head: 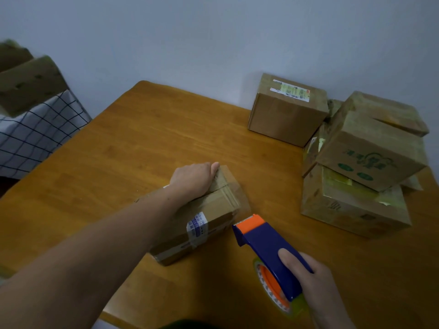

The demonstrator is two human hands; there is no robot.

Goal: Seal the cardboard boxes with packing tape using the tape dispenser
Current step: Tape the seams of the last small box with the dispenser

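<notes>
Centre of frame: small cardboard box [204, 217] flat on the wooden tabletop [118, 162], long side running lower left to upper right, white printed label [198, 225] on the near face, old tape bands across the top. On top of it, at the far end: left hand [194, 179], palm down, thumb along the upper edge, fingers folded over the far side and grasping the box, fingertips hidden. Lower right of frame: right hand [316, 283] clenched round the tape dispenser [268, 248], index finger laid flat along the blue body. Orange toothed blade end pointing up-left, just beside the box's right end, apart from the cardboard. Looks like a translucent strip of tape between box end and blade; too faint to confirm. Tape roll [268, 281] with orange core under the blue body, low over the tabletop. Upper centre-right, against the wall [213, 32]: closed brown box [285, 112] with a shipping label on top. Right edge: pile of larger boxes, bottom box [356, 210] with yellowish tape on top, green-printed box [365, 155] tilted on it, another box [389, 112] behind. Upper left: blurred cardboard [26, 84] above a checked cloth [35, 134], off the tabletop.
</notes>
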